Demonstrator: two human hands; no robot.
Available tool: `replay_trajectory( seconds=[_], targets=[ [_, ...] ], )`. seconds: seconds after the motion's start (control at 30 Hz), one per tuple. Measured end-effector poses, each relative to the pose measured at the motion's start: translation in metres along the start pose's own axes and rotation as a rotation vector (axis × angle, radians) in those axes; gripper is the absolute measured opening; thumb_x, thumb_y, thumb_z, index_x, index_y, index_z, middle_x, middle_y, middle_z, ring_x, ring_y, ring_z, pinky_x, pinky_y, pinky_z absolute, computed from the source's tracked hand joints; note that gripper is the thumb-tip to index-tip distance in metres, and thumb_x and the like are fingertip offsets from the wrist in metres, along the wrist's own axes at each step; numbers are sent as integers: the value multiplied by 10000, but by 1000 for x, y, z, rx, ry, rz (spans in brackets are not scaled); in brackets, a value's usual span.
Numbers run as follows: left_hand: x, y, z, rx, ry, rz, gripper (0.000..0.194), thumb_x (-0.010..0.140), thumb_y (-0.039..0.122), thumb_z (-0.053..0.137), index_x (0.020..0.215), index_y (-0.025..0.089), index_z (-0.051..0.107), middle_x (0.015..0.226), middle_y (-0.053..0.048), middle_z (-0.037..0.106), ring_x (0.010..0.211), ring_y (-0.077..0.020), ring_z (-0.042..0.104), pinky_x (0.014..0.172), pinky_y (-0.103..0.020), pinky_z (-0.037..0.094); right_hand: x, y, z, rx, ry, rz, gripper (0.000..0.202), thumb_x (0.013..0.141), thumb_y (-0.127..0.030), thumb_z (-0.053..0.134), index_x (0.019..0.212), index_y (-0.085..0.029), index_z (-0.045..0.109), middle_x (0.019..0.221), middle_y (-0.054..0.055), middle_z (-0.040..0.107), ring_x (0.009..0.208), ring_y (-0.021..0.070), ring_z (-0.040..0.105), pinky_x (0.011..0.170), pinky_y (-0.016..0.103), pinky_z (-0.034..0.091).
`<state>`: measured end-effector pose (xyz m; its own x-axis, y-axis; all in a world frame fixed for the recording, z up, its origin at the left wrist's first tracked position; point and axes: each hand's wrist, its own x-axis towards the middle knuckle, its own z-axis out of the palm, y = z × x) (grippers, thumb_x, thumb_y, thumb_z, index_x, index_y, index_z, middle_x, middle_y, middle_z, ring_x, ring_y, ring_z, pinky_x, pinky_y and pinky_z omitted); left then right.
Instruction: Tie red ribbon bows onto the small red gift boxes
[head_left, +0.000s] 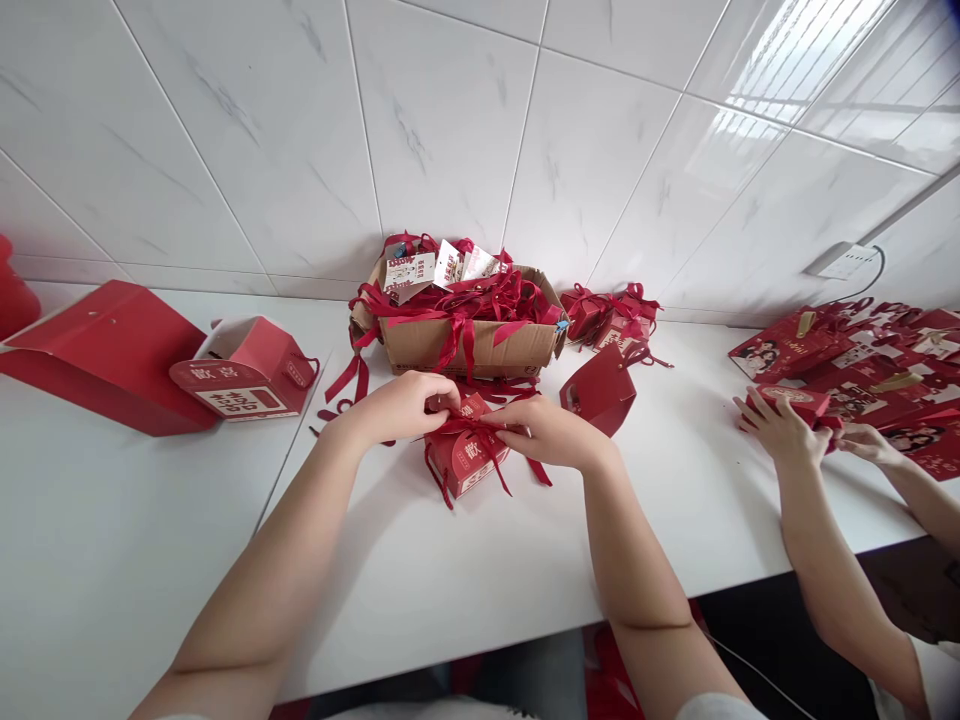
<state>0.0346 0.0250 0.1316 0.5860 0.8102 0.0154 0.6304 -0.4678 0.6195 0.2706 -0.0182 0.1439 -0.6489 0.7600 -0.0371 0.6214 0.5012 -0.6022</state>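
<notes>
A small red gift box [459, 462] with white lettering stands on the table in front of me. A red ribbon [491, 452] lies over its top, its loose tails hanging down the side. At the box's left, my left hand [427, 402] pinches the ribbon between curled fingers. From the right, my right hand [536, 430] grips the ribbon too, thumb and fingers together near the knot. Just behind is a cardboard box [457, 345] heaped with red ribbons and white tags.
An open red box [600, 390] sits right of my hands, with small ribboned boxes [619, 320] behind. Leftward stand an open red box [255, 370] and a larger red box [112, 350]. A co-worker's hands [787, 425] hold a red box beside several red bags [855, 370].
</notes>
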Motion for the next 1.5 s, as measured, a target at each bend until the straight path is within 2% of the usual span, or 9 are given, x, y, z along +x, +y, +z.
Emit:
replay_trajectory(
  seconds=[0.23,0.37,0.57,0.77,0.93,1.1,1.23,1.4,1.5],
  targets=[
    [3,-3,3,43,-23,16,226,757,275,506,853,246,709,898,-17,691,726,-172,628,600,-254,471,1,-2,8,-59,-35,5,542,843,-38,387,1285,-260,608,943,27,699,755,144,577,685,256,426],
    [3,-4,4,54,-34,10,210,758,264,501,831,243,698,872,-13,672,686,-156,608,557,-246,435,-1,-4,8,-65,-72,30,578,824,-26,370,1290,-274,606,900,20,699,696,136,556,655,254,416],
    [2,-1,3,53,-29,-1,218,757,258,491,834,245,695,860,-7,665,628,-142,577,483,-237,388,-4,-8,4,-40,-19,82,503,893,-129,395,1342,-311,530,767,-9,647,579,114,473,549,237,349],
    [2,-4,4,57,0,23,203,758,250,502,821,237,694,867,-15,679,702,-165,615,582,-254,436,-4,-13,5,-88,-40,27,460,860,-60,382,1176,-264,647,712,-12,604,550,97,421,539,237,314],
    [4,-7,6,59,13,40,193,763,240,504,817,232,688,857,-12,689,741,-174,635,647,-263,459,-5,-13,6,-117,-56,53,543,833,-20,361,1257,-255,605,646,-20,566,510,87,397,521,235,297],
    [5,-7,9,40,62,34,185,753,240,515,810,225,690,886,-18,694,756,-175,642,699,-273,475,-7,-12,6,-114,-99,93,568,847,-45,355,1330,-276,543,594,-33,539,458,79,385,488,233,276],
    [6,-7,9,33,79,23,200,757,249,515,833,217,697,900,-29,696,715,-168,634,693,-278,480,-6,-11,6,-99,-83,124,559,869,-102,397,1383,-310,466,609,-42,548,461,83,399,477,224,270],
    [5,-5,9,30,80,31,198,770,250,509,837,222,693,903,-23,687,712,-161,624,672,-271,480,-6,-8,7,-82,-47,101,538,856,-94,430,1347,-297,515,609,-40,546,485,83,422,488,219,286],
    [5,-1,10,-23,87,24,183,792,257,499,888,223,652,862,-8,675,713,-152,613,647,-256,481,-5,-6,9,-75,-61,121,604,855,-92,426,1419,-306,424,589,-52,515,462,82,393,478,224,273]
  ],
)
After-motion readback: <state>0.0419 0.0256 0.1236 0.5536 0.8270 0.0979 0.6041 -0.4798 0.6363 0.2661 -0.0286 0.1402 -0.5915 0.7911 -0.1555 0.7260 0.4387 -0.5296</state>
